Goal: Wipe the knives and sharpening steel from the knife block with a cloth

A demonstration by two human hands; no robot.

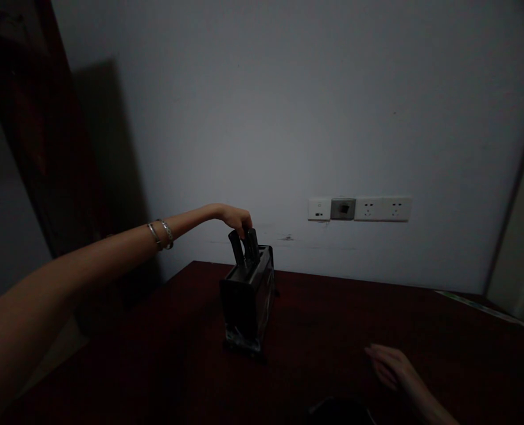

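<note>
Reaching over the left part of the table (332,319) with the left hand (237,218), with palm turned down and wrist bent. Grasping a black handle (247,246) near its top with curled fingers; can't tell exactly how many fingers wrap it, or whether also touching the handle just to the right. Showing at least three such handles side by side, sticking up from the top slots of a black block (239,304). Standing upright near the table's left rear corner, set in from the back edge, with a narrow end toward the camera and a long side toward the table's right edge. Catching pale glints low on that narrow end and along the side. Wearing silver bracelets (168,234) on the left wrist.

Keeping the right hand (388,366) well apart from the block, toward the front right, with loosely bent fingers, released, gripping nothing visible; can't tell if resting on the table or just above. Cutting off a dark object (339,412) at the bottom of the view, too dim to identify. Running the table's back edge along a pale wall (266,118) with white sockets (382,209) and a grey switch plate (342,209).
</note>
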